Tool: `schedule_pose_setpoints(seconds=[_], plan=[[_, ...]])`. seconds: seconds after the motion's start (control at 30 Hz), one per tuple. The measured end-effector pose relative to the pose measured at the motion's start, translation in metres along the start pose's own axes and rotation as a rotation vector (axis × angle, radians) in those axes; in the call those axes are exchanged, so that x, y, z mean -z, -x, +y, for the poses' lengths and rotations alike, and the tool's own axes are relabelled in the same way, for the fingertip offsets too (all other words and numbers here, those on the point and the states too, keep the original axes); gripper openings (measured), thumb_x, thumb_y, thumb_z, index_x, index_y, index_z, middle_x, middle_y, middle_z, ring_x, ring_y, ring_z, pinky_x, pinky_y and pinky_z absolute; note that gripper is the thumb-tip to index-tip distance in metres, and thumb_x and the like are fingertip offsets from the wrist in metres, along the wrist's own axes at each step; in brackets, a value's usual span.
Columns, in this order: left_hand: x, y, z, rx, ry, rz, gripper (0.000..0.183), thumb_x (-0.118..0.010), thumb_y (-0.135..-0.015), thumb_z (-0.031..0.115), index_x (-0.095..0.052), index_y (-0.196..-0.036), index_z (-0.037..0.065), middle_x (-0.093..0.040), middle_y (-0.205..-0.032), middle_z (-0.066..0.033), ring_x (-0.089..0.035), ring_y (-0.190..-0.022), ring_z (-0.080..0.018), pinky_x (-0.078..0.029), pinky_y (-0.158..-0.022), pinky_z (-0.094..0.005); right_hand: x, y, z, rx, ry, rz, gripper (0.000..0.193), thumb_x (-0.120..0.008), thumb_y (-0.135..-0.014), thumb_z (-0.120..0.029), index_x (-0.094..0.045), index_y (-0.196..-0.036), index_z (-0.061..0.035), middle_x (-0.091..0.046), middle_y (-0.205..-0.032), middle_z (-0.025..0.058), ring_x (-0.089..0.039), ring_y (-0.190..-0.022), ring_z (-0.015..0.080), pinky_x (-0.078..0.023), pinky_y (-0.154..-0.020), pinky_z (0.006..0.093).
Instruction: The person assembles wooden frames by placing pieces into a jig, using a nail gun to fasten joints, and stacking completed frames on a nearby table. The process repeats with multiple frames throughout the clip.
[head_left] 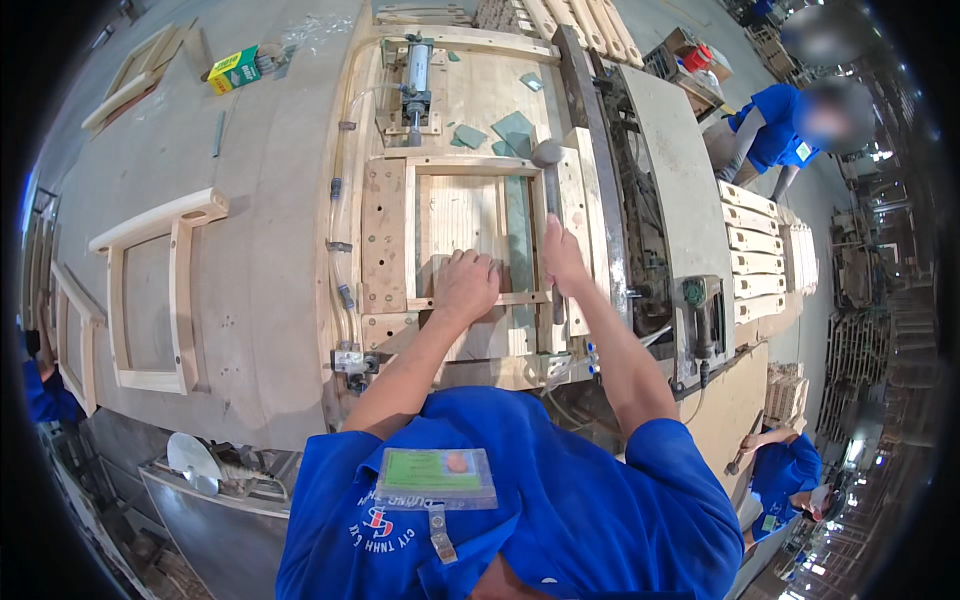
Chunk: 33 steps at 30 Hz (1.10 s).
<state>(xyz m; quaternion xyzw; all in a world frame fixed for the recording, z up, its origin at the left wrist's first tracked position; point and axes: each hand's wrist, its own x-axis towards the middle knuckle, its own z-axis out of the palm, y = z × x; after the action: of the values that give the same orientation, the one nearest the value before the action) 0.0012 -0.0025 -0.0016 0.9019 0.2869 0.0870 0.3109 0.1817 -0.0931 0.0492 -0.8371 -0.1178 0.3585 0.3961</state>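
Observation:
A pale wooden frame (412, 230) lies in a wooden jig (383, 235) on the bench in front of me. My left hand (467, 285) is on its near rail, with the fingers curled over the wood. A mallet (547, 153) with a rounded grey head is in my right hand (565, 258), the fingers wrapped round its dark handle. The mallet head is over the far right corner of the frame; whether it touches the wood I cannot tell. Beyond the frame, a pneumatic cylinder (418, 75) is mounted on the jig.
Another assembled wooden frame (183, 290) lies on the bench to my left, near a yellow-green box (235, 70). A pneumatic tool (702, 300) rests at the right beside stacked wooden slats (755, 240). Co-workers (770, 125) in blue are at the right and far left.

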Motion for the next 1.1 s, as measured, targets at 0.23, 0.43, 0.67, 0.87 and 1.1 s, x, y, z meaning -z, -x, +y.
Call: schedule_pose_setpoints(seconds=[0.23, 0.43, 0.67, 0.87, 1.1], plan=[[-0.005, 0.003, -0.022, 0.031, -0.076, 0.04, 0.033, -0.064, -0.101, 0.033, -0.078, -0.111, 0.005, -0.074, -0.108, -0.0188, -0.067, -0.109, -0.0363, -0.051, -0.099, -0.0494, 0.035, 0.061, -0.122, 0.475, -0.35, 0.041, 0.053, -0.046, -0.116, -0.052, -0.053, -0.081, -0.0121, -0.043, -0.062, -0.0065, -0.034, -0.047, 0.0037, -0.027, -0.039, 0.0262], [-0.002, 0.001, -0.007, 0.055, -0.071, 0.045, 0.033, -0.063, -0.101, 0.032, -0.077, -0.112, 0.004, -0.074, -0.109, -0.0188, -0.066, -0.107, -0.0364, -0.051, -0.097, -0.0501, 0.015, 0.006, -0.072, 0.922, 0.001, 0.504, 0.052, -0.043, -0.117, -0.044, -0.055, -0.086, -0.0046, -0.052, -0.071, 0.0049, -0.05, -0.065, 0.016, -0.044, -0.061, 0.0352], [0.0, 0.006, -0.021, 0.014, -0.079, 0.056, 0.032, -0.065, -0.1, 0.03, -0.077, -0.112, 0.002, -0.072, -0.105, -0.0207, -0.066, -0.107, -0.0389, -0.051, -0.094, -0.0501, 0.013, -0.002, -0.051, 0.147, 0.087, 0.032, 0.059, -0.044, -0.113, -0.048, -0.067, -0.105, 0.0058, -0.072, -0.089, 0.0192, -0.069, -0.082, 0.0383, -0.055, -0.081, 0.0516], [-0.002, 0.01, -0.016, -0.048, 0.038, 0.055, 0.031, -0.066, -0.102, 0.032, -0.078, -0.11, 0.005, -0.074, -0.106, -0.0153, -0.066, -0.106, -0.0355, -0.051, -0.096, -0.0486, 0.057, -0.013, 0.008, 0.49, 0.482, 0.659, 0.044, -0.056, -0.109, -0.045, -0.066, -0.113, -0.0026, -0.072, -0.091, 0.0326, -0.068, -0.093, 0.0571, -0.052, -0.082, 0.0629], [-0.021, 0.001, 0.03, -0.185, 0.181, -0.229, 0.038, -0.062, -0.105, 0.041, -0.081, -0.103, 0.007, -0.073, -0.111, -0.0138, -0.064, -0.114, -0.0348, -0.05, -0.103, -0.0495, 0.076, -0.013, 0.067, 0.209, 0.778, 0.626, 0.036, -0.062, -0.105, -0.04, -0.068, -0.113, -0.0061, -0.071, -0.115, 0.0254, -0.068, -0.108, 0.0482, -0.056, -0.088, 0.0594]])
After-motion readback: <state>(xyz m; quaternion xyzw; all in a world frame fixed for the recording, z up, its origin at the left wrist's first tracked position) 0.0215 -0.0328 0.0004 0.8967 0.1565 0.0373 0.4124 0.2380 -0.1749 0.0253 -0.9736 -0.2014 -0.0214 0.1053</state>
